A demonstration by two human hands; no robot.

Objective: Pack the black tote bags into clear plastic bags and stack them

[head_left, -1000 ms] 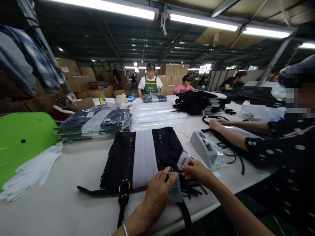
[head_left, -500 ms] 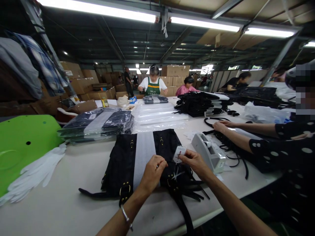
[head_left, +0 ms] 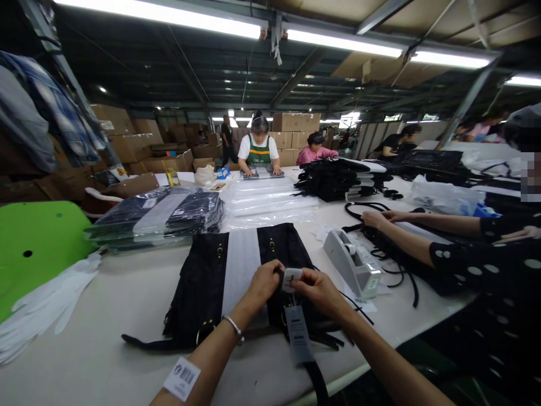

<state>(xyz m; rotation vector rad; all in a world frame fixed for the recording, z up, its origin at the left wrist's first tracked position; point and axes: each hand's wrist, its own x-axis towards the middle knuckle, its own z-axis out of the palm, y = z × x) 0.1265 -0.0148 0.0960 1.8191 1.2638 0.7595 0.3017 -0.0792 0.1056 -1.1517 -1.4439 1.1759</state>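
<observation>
A black bag [head_left: 198, 282] with brass buckles and a pale strip [head_left: 242, 265] down its middle lies on the table before me. My right hand [head_left: 316, 286] pinches a small white tag [head_left: 291, 278] over the bag's right part. Against the tag's left edge, my left hand [head_left: 267, 281] has its fingers closed; what they grip is too small to make out. A grey, translucent hang tag [head_left: 299, 332] dangles below the white one. On my left forearm are a bracelet and a white barcode label [head_left: 181, 378].
A grey tape dispenser [head_left: 353, 262] stands right of the bag. White gloves [head_left: 54, 299] and plastic-wrapped bags [head_left: 156, 217] are at left, stacked black bags [head_left: 338, 179] behind. At right, a person's hands [head_left: 380, 219] touch black straps. Another person [head_left: 258, 148] works across the table.
My left hand has moved up to the white tag, which has turned and shifted left with my right hand. The grey hang tag and the forearm label now show. The person across leans lower.
</observation>
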